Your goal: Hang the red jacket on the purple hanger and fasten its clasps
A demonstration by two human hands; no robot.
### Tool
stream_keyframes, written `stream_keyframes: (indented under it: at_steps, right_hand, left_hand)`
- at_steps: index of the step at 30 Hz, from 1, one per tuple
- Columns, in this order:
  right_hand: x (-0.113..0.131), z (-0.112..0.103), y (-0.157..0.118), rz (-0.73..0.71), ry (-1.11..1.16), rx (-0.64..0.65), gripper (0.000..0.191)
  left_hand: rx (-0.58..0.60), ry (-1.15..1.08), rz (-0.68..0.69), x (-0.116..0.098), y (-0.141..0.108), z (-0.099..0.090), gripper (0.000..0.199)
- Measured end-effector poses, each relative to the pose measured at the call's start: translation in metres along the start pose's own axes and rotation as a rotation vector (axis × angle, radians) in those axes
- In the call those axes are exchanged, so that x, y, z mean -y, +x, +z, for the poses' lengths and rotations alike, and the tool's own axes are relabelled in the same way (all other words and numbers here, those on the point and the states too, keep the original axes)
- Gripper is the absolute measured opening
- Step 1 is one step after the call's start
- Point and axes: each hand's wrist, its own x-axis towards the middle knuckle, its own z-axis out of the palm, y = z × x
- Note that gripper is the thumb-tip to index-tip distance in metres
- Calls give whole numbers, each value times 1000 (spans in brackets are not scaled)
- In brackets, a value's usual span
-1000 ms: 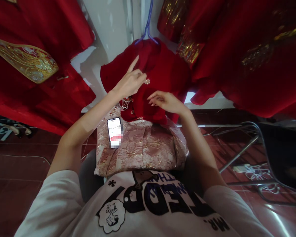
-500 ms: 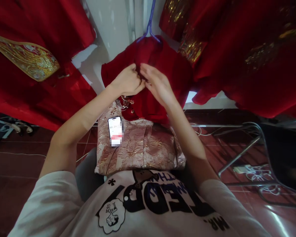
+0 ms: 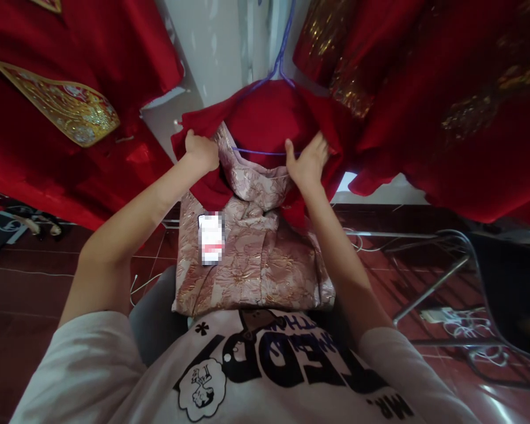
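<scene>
Red jacket (image 3: 269, 112) hangs from a purple hanger (image 3: 284, 50) before the person, its two fronts parted over a pink brocade dress (image 3: 247, 271), whose neckline shows in the gap and whose lower part lies across the lap. A phone (image 3: 211, 241) rests on the brocade, toward the left side. That phone looks like the weakest point: a tug on the dress, or a shift of the knees, could send it sliding to the floor (image 3: 35, 306). Pulling the fronts too far apart could drag the shoulders off the hanger, and a fingernail might catch the brocade's raised threads. Both arms reach forward, elbows bent outward, forearms slanting inward to the jacket. The left hand (image 3: 202, 152) is at the left front, its back toward the camera, fingers curled; their tips are hidden, so I cannot tell whether they are clamped on the cloth. The right hand (image 3: 309, 162) lies against the right front, thumb standing well apart from the fingers, which reach over the red cloth and are too blurred to separate one from another.
</scene>
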Motion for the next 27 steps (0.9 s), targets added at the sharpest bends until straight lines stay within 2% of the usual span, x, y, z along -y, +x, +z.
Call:
stream_keyframes:
  at_steps: [3,7,10,12,14,17,22,27]
  right_hand:
    - [-18,-11,9,-15,-134,-104,74]
    - [-36,-27,22,-21,-288,-9,67]
    - [-31,-40,29,50,-333,21,68]
    - [-22,-48,32,123,-368,41,71]
    - [-14,-54,35,170,-371,85,73]
    - [-11,-60,40,171,-280,128,71]
    - [-8,-71,49,215,-213,178,66]
    - [6,-103,54,270,-268,350,35]
  left_hand:
    - [-24,44,-70,-9,0,-6,33]
    - [-139,16,-32,-19,-2,-16,34]
    - [-193,76,-48,-33,-11,-27,42]
    - [-172,196,-129,-47,-21,-36,49]
    - [-69,311,-210,-62,-32,-45,61]
    - [17,317,-289,-75,-43,-56,75]
    - [-31,263,-319,-67,-34,-58,80]
    - [41,265,-316,-47,-9,-63,83]
